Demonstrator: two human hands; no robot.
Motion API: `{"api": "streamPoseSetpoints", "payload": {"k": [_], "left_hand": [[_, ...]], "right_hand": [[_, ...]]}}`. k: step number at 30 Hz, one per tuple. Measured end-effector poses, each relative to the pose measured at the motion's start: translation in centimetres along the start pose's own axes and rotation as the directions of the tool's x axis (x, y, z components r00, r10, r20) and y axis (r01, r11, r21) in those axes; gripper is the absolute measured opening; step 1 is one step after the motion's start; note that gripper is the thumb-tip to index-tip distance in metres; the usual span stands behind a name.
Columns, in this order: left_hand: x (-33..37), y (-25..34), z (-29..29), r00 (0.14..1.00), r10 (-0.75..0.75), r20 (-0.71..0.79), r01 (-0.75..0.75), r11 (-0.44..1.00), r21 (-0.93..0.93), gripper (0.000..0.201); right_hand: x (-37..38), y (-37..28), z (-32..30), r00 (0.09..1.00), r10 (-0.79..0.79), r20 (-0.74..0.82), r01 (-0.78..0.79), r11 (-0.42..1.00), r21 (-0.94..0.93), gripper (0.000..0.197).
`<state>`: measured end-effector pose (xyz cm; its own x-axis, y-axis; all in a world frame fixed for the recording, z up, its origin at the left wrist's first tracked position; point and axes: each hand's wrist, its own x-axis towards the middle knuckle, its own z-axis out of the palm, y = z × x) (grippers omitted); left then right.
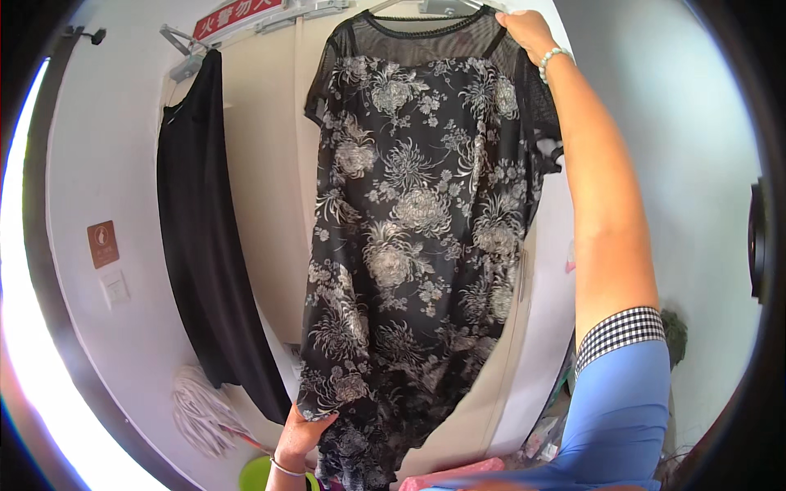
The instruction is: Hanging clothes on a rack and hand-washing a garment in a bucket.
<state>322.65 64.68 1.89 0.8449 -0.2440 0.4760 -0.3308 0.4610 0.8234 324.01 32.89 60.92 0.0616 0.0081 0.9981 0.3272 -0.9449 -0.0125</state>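
Note:
A black dress (417,213) with grey-white chrysanthemum print, a sheer mesh yoke and short sheer sleeves hangs full length in front of me. Part of a hanger (377,6) shows at its neckline. High up, my right hand (530,34), with a beaded bracelet at the wrist, is closed on the dress's right shoulder. Low down at the left side, my left hand (301,432), wearing a thin bangle, pinches the fabric between thumb and fingers. The skirt drapes in folds below that grip. My right arm reaches up along the dress's right side.
A plain black garment (201,229) hangs at the left from a metal bracket (184,61). Behind is a pale door (270,164) with a red sign (237,16) above. A mop head (201,409), a lime-green basin (255,475) and a pink item (450,473) sit low down. A switch (115,288) is on the left wall.

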Motion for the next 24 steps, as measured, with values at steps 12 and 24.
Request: {"api": "streamPoseSetpoints", "payload": {"k": [12, 24], "left_hand": [[2.0, -0.6, -3.4, 0.989, -0.076, 0.124, 0.055, 0.985, 0.162, 0.032], [1.3, -6.4, -8.4, 0.977, -0.168, 0.128, 0.095, 0.890, 0.446, 0.089]], "right_hand": [[-8.6, -0.8, 3.2, 0.787, -0.238, -0.570, -0.213, 0.761, -0.612, 0.055], [-19.8, -15.5, 5.5, 0.699, -0.654, -0.289, 0.429, 0.707, -0.563, 0.036]]}}
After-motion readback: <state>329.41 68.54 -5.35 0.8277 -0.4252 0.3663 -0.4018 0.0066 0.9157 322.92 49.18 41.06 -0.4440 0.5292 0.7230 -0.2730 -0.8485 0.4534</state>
